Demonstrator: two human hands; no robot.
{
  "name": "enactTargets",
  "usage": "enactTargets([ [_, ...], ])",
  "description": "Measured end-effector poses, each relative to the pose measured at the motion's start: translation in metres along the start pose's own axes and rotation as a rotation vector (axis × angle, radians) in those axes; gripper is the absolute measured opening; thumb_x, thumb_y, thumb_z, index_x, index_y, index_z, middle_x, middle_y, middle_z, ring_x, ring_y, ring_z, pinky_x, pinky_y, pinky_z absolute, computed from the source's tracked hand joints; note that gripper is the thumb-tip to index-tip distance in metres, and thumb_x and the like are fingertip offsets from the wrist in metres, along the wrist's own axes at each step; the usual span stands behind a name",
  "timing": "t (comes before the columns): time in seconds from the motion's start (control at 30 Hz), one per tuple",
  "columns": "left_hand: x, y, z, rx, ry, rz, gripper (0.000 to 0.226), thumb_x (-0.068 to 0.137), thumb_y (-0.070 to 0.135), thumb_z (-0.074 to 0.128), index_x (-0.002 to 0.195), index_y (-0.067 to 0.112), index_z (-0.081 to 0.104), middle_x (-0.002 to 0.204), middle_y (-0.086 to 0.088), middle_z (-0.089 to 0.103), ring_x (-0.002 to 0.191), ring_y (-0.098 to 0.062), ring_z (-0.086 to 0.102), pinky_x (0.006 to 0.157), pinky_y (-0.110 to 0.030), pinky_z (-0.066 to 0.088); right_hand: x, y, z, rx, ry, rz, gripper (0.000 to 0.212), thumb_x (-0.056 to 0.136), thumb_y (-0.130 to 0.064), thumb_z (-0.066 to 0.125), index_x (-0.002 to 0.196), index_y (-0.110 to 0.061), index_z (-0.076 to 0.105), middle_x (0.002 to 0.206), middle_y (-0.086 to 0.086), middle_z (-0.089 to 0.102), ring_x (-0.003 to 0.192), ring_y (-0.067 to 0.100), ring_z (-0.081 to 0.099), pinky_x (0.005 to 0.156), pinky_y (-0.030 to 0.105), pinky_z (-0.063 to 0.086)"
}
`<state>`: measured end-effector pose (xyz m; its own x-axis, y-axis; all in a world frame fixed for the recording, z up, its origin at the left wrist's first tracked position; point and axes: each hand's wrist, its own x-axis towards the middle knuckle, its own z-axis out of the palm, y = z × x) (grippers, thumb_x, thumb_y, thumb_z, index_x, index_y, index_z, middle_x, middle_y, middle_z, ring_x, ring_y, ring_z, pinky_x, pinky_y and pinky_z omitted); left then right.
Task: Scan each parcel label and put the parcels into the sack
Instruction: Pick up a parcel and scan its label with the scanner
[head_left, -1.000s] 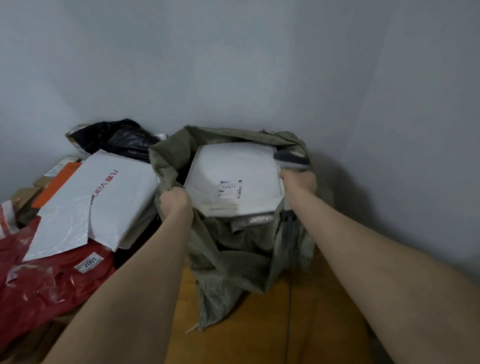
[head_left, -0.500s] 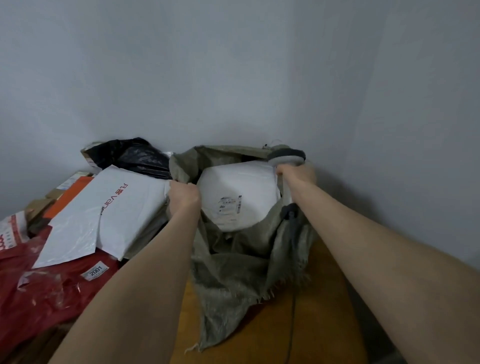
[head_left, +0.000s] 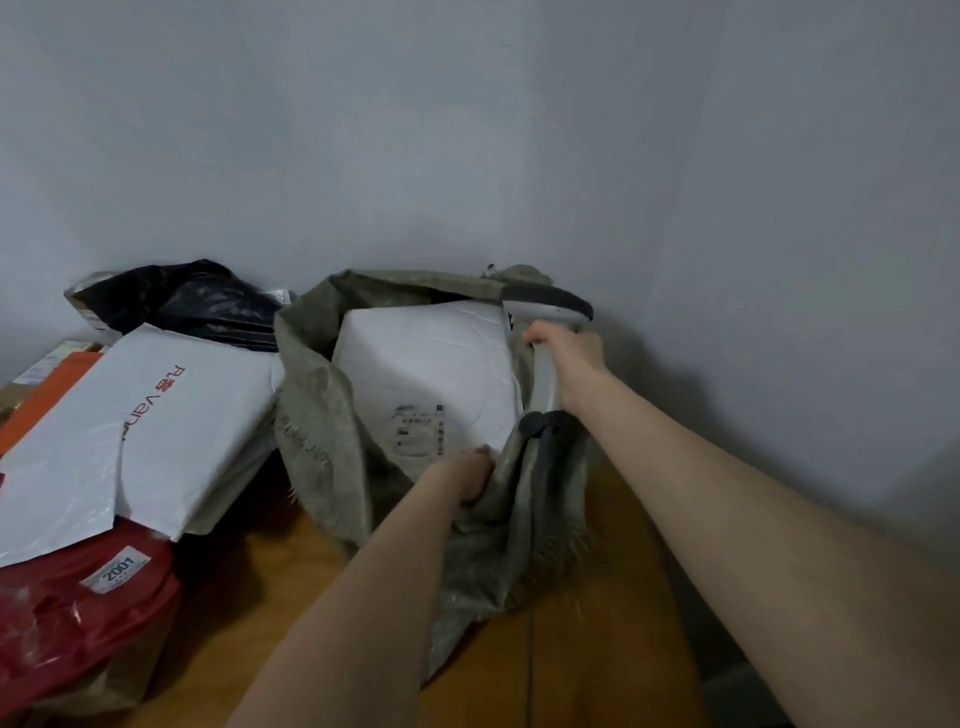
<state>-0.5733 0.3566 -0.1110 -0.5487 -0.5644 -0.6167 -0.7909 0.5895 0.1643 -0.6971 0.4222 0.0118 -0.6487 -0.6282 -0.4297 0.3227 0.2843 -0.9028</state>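
An olive woven sack (head_left: 322, 415) stands open on the wooden table against the wall. Inside it lies a white parcel (head_left: 431, 358) with a small printed label (head_left: 421, 428) facing up. My left hand (head_left: 467, 478) grips the sack's front rim, just below the label. My right hand (head_left: 569, 366) holds a grey handheld scanner (head_left: 545, 312) at the sack's right rim, with its head above the parcel's far corner. The scanner's cable runs down the sack's side.
Left of the sack lies a heap of parcels: a white mailer with red lettering (head_left: 150, 431), a red bag with a "2001" sticker (head_left: 72, 613), a black bag (head_left: 192, 301) and an orange parcel (head_left: 47, 395). Grey walls meet behind the sack. Bare wood table (head_left: 260, 587) lies in front.
My left hand has left the sack's left rim and now grips the front rim near the middle. The right hand with the scanner stays at the right rim. The view has shifted.
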Motion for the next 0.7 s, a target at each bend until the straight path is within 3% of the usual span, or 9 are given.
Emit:
enactTargets([
  [0.1, 0.002, 0.000, -0.006, -0.088, -0.052, 0.031, 0.050, 0.099, 0.016, 0.044, 0.147, 0.015, 0.033, 0.148, -0.013, 0.040, 0.134, -0.032, 0.040, 0.110, -0.048, 0.034, 0.010, -0.001, -0.002, -0.012, 0.012, -0.042, 0.025, 0.075, -0.012, 0.071, 0.098, -0.003, 0.064, 0.091, 0.012, 0.063, 0.079, 0.023, 0.061, 0.069, 0.031, 0.053],
  [0.17, -0.004, -0.002, -0.021, -0.109, -0.016, 0.034, 0.048, 0.096, 0.003, 0.037, 0.140, 0.019, 0.048, 0.146, -0.011, 0.044, 0.131, -0.031, 0.044, 0.109, -0.043, 0.036, 0.020, 0.008, -0.008, -0.134, 0.034, -0.031, 0.038, 0.079, -0.016, 0.071, 0.113, -0.003, 0.060, 0.097, 0.011, 0.062, 0.087, 0.025, 0.062, 0.078, 0.034, 0.055],
  [0.27, -0.016, -0.021, -0.042, 0.124, 0.277, -0.112, 0.049, 0.095, 0.004, 0.035, 0.134, 0.026, 0.054, 0.142, -0.008, 0.046, 0.129, -0.029, 0.043, 0.106, -0.042, 0.037, 0.031, 0.027, -0.014, -0.393, 0.085, 0.020, 0.040, 0.084, -0.021, 0.068, 0.118, -0.004, 0.057, 0.105, 0.010, 0.061, 0.097, 0.029, 0.059, 0.086, 0.034, 0.051],
  [0.33, -0.030, -0.046, -0.051, 0.324, 0.416, -0.290, 0.038, 0.095, 0.016, 0.040, 0.130, 0.022, 0.054, 0.135, -0.009, 0.048, 0.125, -0.029, 0.041, 0.103, -0.048, 0.034, 0.035, 0.033, -0.010, -0.558, 0.161, 0.043, 0.058, 0.082, -0.035, 0.066, 0.131, -0.005, 0.054, 0.131, 0.012, 0.055, 0.120, 0.035, 0.050, 0.100, 0.042, 0.047],
  [0.43, -0.053, -0.085, -0.047, 0.297, 0.298, -0.522, 0.043, 0.095, 0.024, 0.044, 0.137, 0.015, 0.044, 0.147, -0.019, 0.031, 0.138, -0.039, 0.023, 0.110, -0.059, 0.021, 0.031, 0.027, 0.004, -0.845, 0.248, -0.077, 0.063, 0.088, -0.045, 0.058, 0.138, -0.008, 0.051, 0.155, 0.009, 0.029, 0.141, 0.036, 0.025, 0.112, 0.048, 0.031],
  [0.53, -0.062, -0.107, -0.027, 0.039, 0.161, -0.633, 0.062, 0.091, 0.029, 0.053, 0.147, 0.012, 0.033, 0.154, -0.021, 0.019, 0.142, -0.042, 0.013, 0.111, -0.063, 0.014, 0.027, 0.020, 0.020, -0.963, 0.236, -0.231, 0.054, 0.090, -0.046, 0.054, 0.127, -0.007, 0.059, 0.144, 0.011, 0.038, 0.131, 0.035, 0.035, 0.104, 0.043, 0.036],
  [0.63, -0.062, -0.110, -0.017, -0.062, 0.130, -0.641, 0.064, 0.090, 0.025, 0.055, 0.147, 0.011, 0.031, 0.153, -0.019, 0.022, 0.141, -0.040, 0.017, 0.110, -0.062, 0.018, 0.029, 0.031, 0.034, -0.917, 0.105, -0.099, 0.054, 0.085, -0.043, 0.060, 0.130, -0.013, 0.058, 0.137, 0.011, 0.052, 0.124, 0.035, 0.048, 0.097, 0.039, 0.045],
  [0.7, -0.064, -0.112, -0.019, -0.092, 0.154, -0.630, 0.058, 0.090, 0.021, 0.050, 0.144, 0.011, 0.035, 0.149, -0.018, 0.028, 0.138, -0.039, 0.024, 0.108, -0.060, 0.022, 0.025, 0.041, 0.036, -0.930, 0.104, -0.061, 0.053, 0.084, -0.044, 0.060, 0.128, -0.014, 0.059, 0.134, 0.011, 0.057, 0.123, 0.035, 0.049, 0.095, 0.038, 0.045],
])
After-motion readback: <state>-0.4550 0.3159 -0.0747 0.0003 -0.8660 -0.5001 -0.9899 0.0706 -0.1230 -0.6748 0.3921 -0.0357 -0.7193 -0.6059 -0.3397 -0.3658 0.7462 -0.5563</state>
